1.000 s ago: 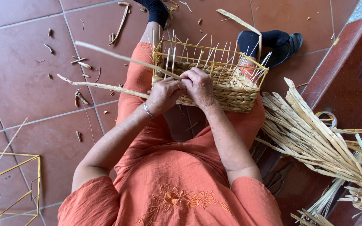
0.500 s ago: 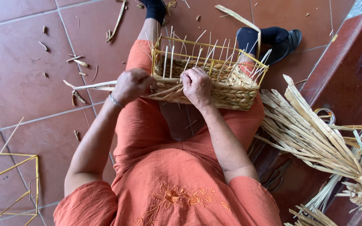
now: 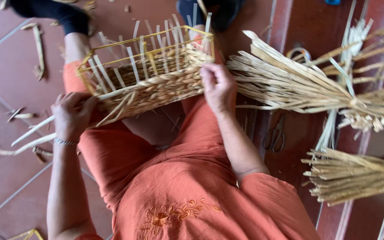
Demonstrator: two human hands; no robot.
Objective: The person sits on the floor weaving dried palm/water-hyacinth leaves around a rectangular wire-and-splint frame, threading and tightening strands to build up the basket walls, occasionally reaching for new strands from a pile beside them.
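A half-woven straw basket (image 3: 156, 84) on a yellow wire frame rests on my knees, with pale upright strips sticking out of its top. My left hand (image 3: 73, 114) grips the basket's left corner together with long loose straw strands (image 3: 32, 140) that trail out to the left. My right hand (image 3: 218, 86) holds the basket's right end, fingers curled over the woven wall. I sit in orange clothes with dark socks.
A big tied bundle of straw (image 3: 298, 89) lies to the right on a dark red step, and a second bundle (image 3: 356, 175) below it. Scissors (image 3: 275, 135) lie beside my right leg. Straw scraps (image 3: 38, 49) are scattered over the red tiled floor.
My left hand has pulled the loose strands farther left to the basket's corner. The basket has turned and tilted, and my view has moved closer and to the right.
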